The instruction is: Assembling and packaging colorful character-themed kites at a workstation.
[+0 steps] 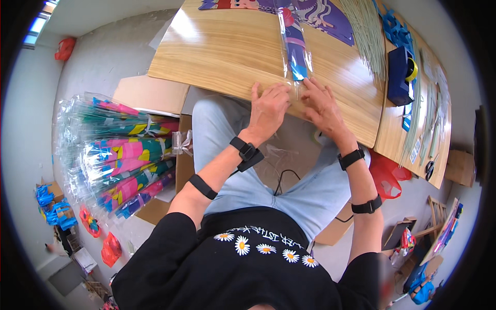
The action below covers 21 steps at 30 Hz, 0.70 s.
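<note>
A long clear plastic sleeve (296,44) lies on the wooden table (222,46), pointing toward me. Inside it is a narrow folded piece, purple and blue with a printed pattern. Both hands are at the sleeve's near end, by the table's front edge. My left hand (269,109) is left of it, thumb held apart and fingertips reaching to the plastic. On the other side, the spread fingers of my right hand (324,107) touch the sleeve's tip. The contact under the fingertips is partly hidden.
Purple printed pieces (328,23) and a fan of thin pale sticks (364,36) lie at the table's far side. A blue tape dispenser (399,77) and scissors (429,169) are rightward. Colourful plastic-wrapped bundles (121,150) fill a box at left. A red bag (387,175) hangs below.
</note>
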Motion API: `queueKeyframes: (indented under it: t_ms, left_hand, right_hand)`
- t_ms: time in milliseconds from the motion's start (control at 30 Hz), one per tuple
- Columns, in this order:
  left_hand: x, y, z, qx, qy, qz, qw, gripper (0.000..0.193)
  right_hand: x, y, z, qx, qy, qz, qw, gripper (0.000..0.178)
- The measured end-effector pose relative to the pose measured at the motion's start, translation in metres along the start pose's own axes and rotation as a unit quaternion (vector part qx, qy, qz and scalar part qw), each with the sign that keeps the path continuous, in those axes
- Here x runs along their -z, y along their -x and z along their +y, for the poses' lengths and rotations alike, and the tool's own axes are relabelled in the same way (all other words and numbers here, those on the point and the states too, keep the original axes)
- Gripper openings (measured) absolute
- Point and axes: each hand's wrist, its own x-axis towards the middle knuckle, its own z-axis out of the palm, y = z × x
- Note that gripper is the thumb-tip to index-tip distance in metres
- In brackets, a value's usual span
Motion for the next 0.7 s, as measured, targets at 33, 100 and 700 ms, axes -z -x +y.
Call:
queueKeyframes:
  t_ms: [33, 100, 700]
  left_hand:
    - [0.000, -0.002, 0.001, 0.020, 0.019, 0.007, 1.000, 0.012]
    - [0.002, -0.005, 0.002, 0.036, 0.033, -0.004, 0.999, 0.013]
    - [0.010, 0.036, 0.033, -0.088, -0.038, -0.075, 0.993, 0.049]
  right_hand:
    - [-0.003, -0.001, 0.002, -0.018, -0.029, 0.021, 0.999, 0.028]
    - [-0.013, -0.004, 0.005, -0.031, -0.032, 0.050, 0.998, 0.018]
    - [-0.030, -0.019, -0.010, -0.036, 0.059, 0.192, 0.979, 0.009]
